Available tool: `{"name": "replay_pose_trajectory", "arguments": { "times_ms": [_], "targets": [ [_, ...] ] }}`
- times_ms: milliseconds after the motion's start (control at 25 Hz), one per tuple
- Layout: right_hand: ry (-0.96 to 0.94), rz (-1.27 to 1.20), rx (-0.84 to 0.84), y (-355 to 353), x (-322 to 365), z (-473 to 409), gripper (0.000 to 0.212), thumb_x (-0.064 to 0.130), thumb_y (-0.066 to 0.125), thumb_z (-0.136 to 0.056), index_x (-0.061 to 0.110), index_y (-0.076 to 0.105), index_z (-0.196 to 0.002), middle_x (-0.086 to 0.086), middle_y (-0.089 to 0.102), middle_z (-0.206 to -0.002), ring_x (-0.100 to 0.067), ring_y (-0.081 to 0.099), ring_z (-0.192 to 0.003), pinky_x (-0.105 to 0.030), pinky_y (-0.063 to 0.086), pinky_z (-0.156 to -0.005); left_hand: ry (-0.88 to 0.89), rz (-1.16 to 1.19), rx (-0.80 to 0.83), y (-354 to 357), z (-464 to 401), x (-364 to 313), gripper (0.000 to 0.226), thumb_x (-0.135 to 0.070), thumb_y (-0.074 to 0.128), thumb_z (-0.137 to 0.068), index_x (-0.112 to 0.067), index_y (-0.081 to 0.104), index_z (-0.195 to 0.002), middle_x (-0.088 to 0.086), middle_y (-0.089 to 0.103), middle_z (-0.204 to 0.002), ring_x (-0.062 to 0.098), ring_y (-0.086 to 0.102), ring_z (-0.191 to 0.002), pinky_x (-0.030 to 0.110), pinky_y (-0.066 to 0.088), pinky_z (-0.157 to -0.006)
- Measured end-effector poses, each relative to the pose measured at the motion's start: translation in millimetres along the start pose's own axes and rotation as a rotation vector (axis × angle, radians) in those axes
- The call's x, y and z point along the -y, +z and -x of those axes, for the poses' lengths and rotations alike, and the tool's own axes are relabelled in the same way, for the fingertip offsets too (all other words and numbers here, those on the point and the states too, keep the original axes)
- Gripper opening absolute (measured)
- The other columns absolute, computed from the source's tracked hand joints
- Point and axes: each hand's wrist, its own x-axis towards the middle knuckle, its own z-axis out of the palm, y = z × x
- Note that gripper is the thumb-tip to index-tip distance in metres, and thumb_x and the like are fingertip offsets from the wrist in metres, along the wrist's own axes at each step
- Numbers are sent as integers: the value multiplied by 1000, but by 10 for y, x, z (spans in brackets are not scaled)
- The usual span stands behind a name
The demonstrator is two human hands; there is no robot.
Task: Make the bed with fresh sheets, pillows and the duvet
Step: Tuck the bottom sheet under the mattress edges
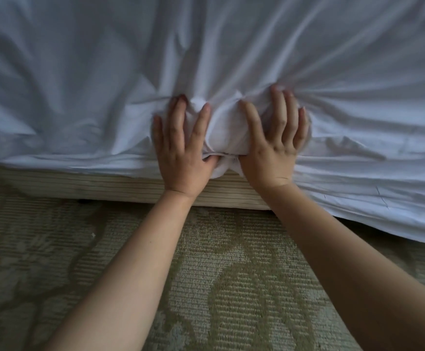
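Note:
A white sheet (206, 46) covers the bed and fills the upper half of the view, creased in lines that run toward my hands. At the bed's near edge a bunched wad of sheet (225, 133) sits between both hands. My left hand (183, 148) grips the wad from the left, fingers spread over it and thumb tucked beneath. My right hand (274, 143) grips it from the right, fingers dug into the cloth. No pillows or duvet are in view.
Below the sheet runs the light wooden bed frame (92, 183). A loose flap of sheet (396, 211) hangs over the frame at the right. A beige patterned carpet (219, 287) covers the floor under my forearms.

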Motion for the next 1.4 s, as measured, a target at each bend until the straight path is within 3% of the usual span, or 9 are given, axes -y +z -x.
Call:
{"name": "replay_pose_trajectory", "arguments": {
  "times_ms": [120, 240, 320, 400, 520, 840, 960, 1160, 1400],
  "targets": [
    [-89, -146, 195, -231, -76, -8, 65, 25, 72, -70, 24, 54, -132, -17, 31, -147, -32, 24, -137, -43, 11, -115, 86, 35, 134, -140, 28, 108, 83, -46, 72, -71, -19, 35, -140, 23, 32, -147, 35, 29, -137, 54, 19, -113],
    [-256, -196, 277, -371, -201, -2, 59, 50, 70, -77, 25, 59, -129, -20, 37, -147, -33, 27, -138, -48, 16, -113, 113, 28, 245, -205, 27, 110, 93, -63, 64, -70, -21, 27, -144, 22, 20, -150, 36, 21, -140, 53, 9, -115],
    [-317, -146, 294, -391, -273, 26, 63, 42, 74, -73, 27, 56, -131, -19, 37, -147, -34, 27, -138, -49, 16, -113, 132, -7, 271, -205, 28, 130, 96, -60, 67, -68, -23, 24, -146, 18, 14, -151, 36, 16, -141, 51, 4, -116],
    [-293, -136, 269, -382, -267, 31, 63, 23, 74, -66, 24, 58, -126, -18, 40, -145, -33, 29, -136, -48, 16, -113, 175, 5, 241, -204, 26, 183, 89, -47, 72, -71, -20, 29, -144, 19, 20, -150, 37, 18, -140, 50, 4, -116],
    [-217, -166, 195, -398, -252, -15, 44, 14, 72, -66, 19, 67, -109, -17, 51, -135, -30, 36, -129, -45, 23, -109, 198, 48, 139, -217, 5, 227, 74, -32, 74, -77, -16, 37, -139, 17, 33, -146, 35, 27, -137, 50, 13, -115],
    [-142, -72, 143, -290, -156, -40, 53, 42, 77, -61, 23, 60, -107, -6, 34, -132, -28, 36, -121, -42, 25, -104, 145, -3, 49, -181, -103, 117, 93, -29, 82, -60, -14, 34, -139, 24, 46, -139, 33, 35, -133, 54, 26, -110],
    [-82, -33, 108, -181, -136, -93, 71, 57, 77, -55, 27, 49, -113, -4, 33, -128, -26, 36, -117, -40, 25, -99, 108, -50, 15, -70, -116, 58, 94, -31, 83, -57, -18, 37, -138, 18, 42, -141, 32, 36, -133, 54, 26, -110],
    [16, 42, -42, 65, 17, -6, 67, 42, 79, -63, 27, 43, -117, -6, 34, -128, -24, 38, -117, -36, 17, -103, 82, -102, 2, 38, -69, 46, 92, -37, 81, -60, -21, 38, -139, 11, 33, -139, 30, 37, -133, 52, 25, -112],
    [-37, -141, 129, -193, -43, 48, 62, 37, 70, -68, 25, 47, -124, -11, 37, -140, -28, 33, -129, -41, 18, -108, 209, 37, 109, -168, -76, 240, 76, -39, 72, -73, -15, 40, -138, 23, 43, -142, 34, 33, -135, 52, 23, -112]
  ]
}}
